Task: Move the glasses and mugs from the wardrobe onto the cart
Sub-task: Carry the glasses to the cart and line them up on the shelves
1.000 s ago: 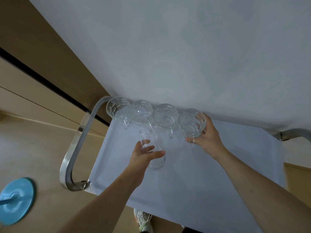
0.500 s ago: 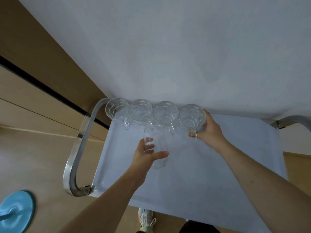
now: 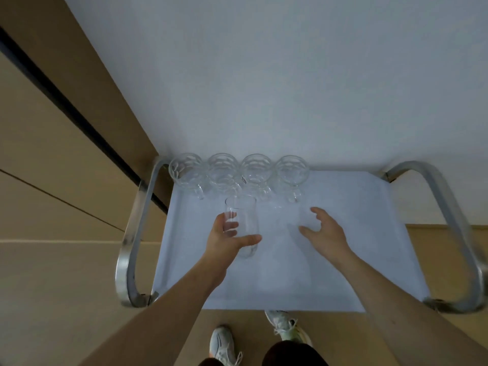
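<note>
Four mugs [image 3: 292, 171] line the cart [image 3: 343, 260] far edge; left hand [image 3: 227, 237] fingers grip a glass [image 3: 244, 225], right hand [image 3: 323, 232] fingers spread over bare tray.

— How many mugs [image 3: 185, 170] are on the cart [image 3: 343, 233] now?

— Four glass ones with handles, in one row along the far edge.

— And plain glasses?

— One tall glass [image 3: 244, 228], that's all I can count.

— Hands?

— Two: a left hand [image 3: 227, 240] and a right hand [image 3: 323, 232].

— Anything else in numbers?

— Two metal handles [image 3: 132, 233] on the one cart, and two shoes [image 3: 223, 344] below it.
</note>
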Tool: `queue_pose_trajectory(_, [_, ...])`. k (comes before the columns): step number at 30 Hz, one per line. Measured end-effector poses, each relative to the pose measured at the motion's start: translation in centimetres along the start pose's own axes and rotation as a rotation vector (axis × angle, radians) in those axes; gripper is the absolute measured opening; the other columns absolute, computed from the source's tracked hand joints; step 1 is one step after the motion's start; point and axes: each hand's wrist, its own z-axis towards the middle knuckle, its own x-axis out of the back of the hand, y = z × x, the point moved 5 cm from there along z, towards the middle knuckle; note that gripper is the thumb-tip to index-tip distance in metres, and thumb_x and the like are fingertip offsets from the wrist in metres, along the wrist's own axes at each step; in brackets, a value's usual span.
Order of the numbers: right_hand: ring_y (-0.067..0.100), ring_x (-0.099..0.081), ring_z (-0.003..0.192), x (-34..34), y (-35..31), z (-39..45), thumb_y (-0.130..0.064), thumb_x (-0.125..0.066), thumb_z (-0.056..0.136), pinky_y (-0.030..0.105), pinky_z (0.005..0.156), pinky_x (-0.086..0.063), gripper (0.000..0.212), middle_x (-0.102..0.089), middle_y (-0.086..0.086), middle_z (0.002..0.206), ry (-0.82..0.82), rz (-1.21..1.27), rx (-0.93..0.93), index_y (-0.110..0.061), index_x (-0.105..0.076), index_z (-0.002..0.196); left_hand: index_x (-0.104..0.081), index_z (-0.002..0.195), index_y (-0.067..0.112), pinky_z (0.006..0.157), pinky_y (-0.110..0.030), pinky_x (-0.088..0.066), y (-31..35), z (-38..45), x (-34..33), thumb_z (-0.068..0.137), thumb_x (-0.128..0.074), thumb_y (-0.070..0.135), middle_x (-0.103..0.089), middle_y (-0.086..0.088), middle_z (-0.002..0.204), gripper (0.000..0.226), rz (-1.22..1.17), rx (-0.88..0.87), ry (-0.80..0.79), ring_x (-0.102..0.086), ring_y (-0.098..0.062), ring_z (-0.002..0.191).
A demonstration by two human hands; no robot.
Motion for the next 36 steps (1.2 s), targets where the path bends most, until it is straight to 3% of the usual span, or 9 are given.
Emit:
queue_pose_trajectory(4, [0.023, -0.042, 0.139, -1.8, 0.0, -4.5, -0.039, -0.075, 0.088, 0.027, 0.108, -0.032, 0.075, -0.044, 0.004, 0.153, -0.017, -0.159, 0.065, -0.024, -0.040, 0.152, -0.051, 0.128, 0.032, 0.070, -0.018, -0.045, -1.6, -1.3, 1.3, 0.059, -0.098, 0.022, -0.058, 0.007, 0.121, 0.084, -0.008, -0.009, -0.034, -0.057, -0.004, 0.108])
queue_pose_trajectory(11, [0.023, -0.037, 0.143, -5.2, 1.7, -10.3, -0.047, -0.073, 0.087, 0.036, 0.117, -0.033, 0.078, -0.039, 0.000, 0.157, -0.076, -0.329, 0.091, -0.026, -0.037, 0.153, -0.051, 0.126, 0.031, 0.070, -0.018, -0.044, -4.9, -3.9, 2.8, 0.060, -0.098, 0.023, -0.059, 0.006, 0.119, 0.081, -0.024, 0.007, -0.062, -0.057, -0.005, 0.106])
queue_pose_trajectory(22, [0.021, -0.030, 0.146, -6.6, 6.7, -15.8, -0.045, -0.070, 0.090, 0.035, 0.119, -0.028, 0.076, -0.033, -0.003, 0.159, -0.162, -0.366, 0.169, -0.028, -0.033, 0.155, -0.052, 0.122, 0.036, 0.066, -0.017, -0.050, -9.2, -9.6, 2.2, 0.060, -0.098, 0.027, -0.060, 0.005, 0.120, 0.077, -0.058, -0.007, -0.052, -0.061, -0.009, 0.106])
queue_pose_trajectory(32, [0.023, -0.025, 0.148, -3.1, 14.3, -22.8, -0.049, -0.067, 0.092, 0.037, 0.118, -0.028, 0.076, -0.030, -0.001, 0.161, -0.189, -0.325, 0.214, -0.028, -0.031, 0.156, -0.053, 0.127, 0.026, 0.079, -0.031, -0.053, -14.9, -19.9, -1.9, 0.045, -0.096, 0.033, -0.060, -0.001, 0.122, 0.093, 0.002, -0.023, 0.029, -0.063, -0.018, 0.109])
queue_pose_trajectory(36, [0.026, -0.023, 0.148, -2.4, 16.9, -24.3, -0.048, -0.067, 0.092, 0.038, 0.120, -0.023, 0.077, -0.028, 0.002, 0.161, -0.222, -0.337, 0.220, -0.026, -0.030, 0.157, -0.055, 0.127, 0.023, 0.080, -0.036, -0.058, -17.6, -22.5, -3.0, 0.057, -0.098, 0.016, -0.065, -0.005, 0.119, 0.082, 0.016, -0.006, 0.062, -0.070, -0.019, 0.103])
